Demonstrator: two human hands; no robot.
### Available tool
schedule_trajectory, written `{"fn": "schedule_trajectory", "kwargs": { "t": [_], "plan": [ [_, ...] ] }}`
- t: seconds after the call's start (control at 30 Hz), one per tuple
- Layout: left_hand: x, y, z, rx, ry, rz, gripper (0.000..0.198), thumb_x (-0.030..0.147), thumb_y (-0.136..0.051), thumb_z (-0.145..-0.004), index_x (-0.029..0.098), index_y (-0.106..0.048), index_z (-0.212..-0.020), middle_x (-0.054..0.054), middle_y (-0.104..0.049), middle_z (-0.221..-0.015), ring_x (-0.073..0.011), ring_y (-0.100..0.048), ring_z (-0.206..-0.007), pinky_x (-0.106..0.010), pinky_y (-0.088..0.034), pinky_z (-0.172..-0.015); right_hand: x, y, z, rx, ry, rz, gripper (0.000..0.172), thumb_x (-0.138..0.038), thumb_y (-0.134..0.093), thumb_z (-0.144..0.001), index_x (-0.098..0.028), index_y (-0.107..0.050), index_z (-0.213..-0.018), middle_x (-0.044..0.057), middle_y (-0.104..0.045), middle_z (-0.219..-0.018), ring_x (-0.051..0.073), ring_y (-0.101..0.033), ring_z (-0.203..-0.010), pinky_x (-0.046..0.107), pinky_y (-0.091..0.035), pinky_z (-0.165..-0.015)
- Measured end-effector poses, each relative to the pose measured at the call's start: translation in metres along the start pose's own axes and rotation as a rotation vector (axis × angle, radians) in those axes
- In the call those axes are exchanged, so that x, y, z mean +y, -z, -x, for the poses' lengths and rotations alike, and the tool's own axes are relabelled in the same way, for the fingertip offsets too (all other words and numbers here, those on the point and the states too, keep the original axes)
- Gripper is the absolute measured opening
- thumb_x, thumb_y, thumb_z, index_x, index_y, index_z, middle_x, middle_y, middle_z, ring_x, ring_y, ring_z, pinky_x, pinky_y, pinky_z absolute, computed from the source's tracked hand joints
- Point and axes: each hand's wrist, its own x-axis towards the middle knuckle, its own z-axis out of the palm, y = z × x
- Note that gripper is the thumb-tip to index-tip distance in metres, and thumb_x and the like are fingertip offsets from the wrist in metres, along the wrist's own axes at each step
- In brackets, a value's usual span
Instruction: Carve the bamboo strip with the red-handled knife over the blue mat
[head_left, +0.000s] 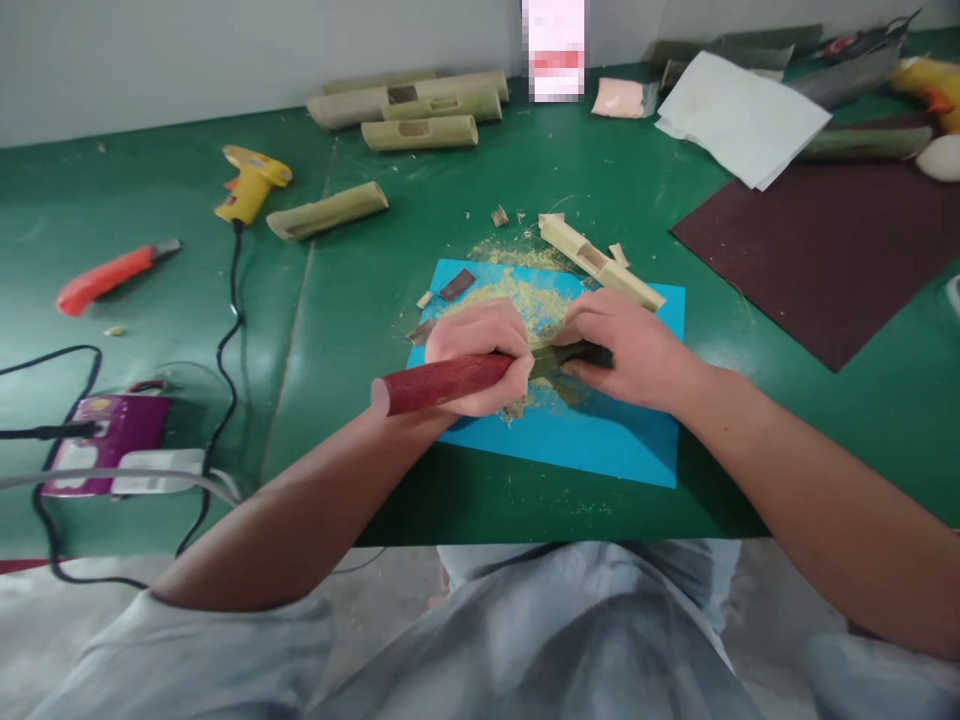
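My left hand [480,345] is wrapped round a tool with a thick dark red wooden handle [439,384]; its working end is hidden. Close beside it, my right hand [626,345] grips a green bamboo piece [547,358] between thumb and fingers. The bamboo lies low over a blue sheet [600,450], and its near end meets my left fist. Pale shavings [529,300] are scattered around both hands. Just beyond my right hand lies a pale bamboo piece [592,258] with a cut-out slot. A small dark chip [457,285] sits on the sheet's far left part.
On the green table [420,220] are a bamboo tube [328,211], a yellow glue gun [253,187], an orange cutter [112,280] and a purple box [112,440] with cables. Several notched tubes [420,133] lie at the back. A brown sheet [832,260] and white paper [739,115] are right.
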Motion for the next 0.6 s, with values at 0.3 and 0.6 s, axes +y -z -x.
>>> {"fn": "schedule_trajectory", "kwargs": {
  "t": [0.3,0.6],
  "plan": [
    [-0.006,0.004,0.002,-0.055,0.075,0.053,0.009,0.034,-0.079,-0.086,0.03,-0.074,-0.092,0.002,-0.075,-0.08,-0.0166,-0.069,-0.071,-0.038,-0.059,-0.066,0.0,-0.002,-0.001,-0.004,0.004,0.031,0.013,-0.02,-0.064,-0.086,-0.022,-0.069,-0.097,0.008,-0.069,-0.102,0.027,-0.064,-0.1,0.044,-0.051,-0.089],
    [0.002,0.005,-0.005,-0.109,0.07,0.051,0.008,0.031,-0.08,-0.086,0.028,-0.073,-0.09,0.0,-0.075,-0.082,-0.018,-0.07,-0.074,-0.038,-0.06,-0.069,0.002,-0.004,0.0,0.014,0.029,0.028,0.012,-0.021,-0.063,-0.087,-0.021,-0.069,-0.097,0.009,-0.069,-0.101,0.027,-0.065,-0.099,0.044,-0.051,-0.088]
  ]
}}
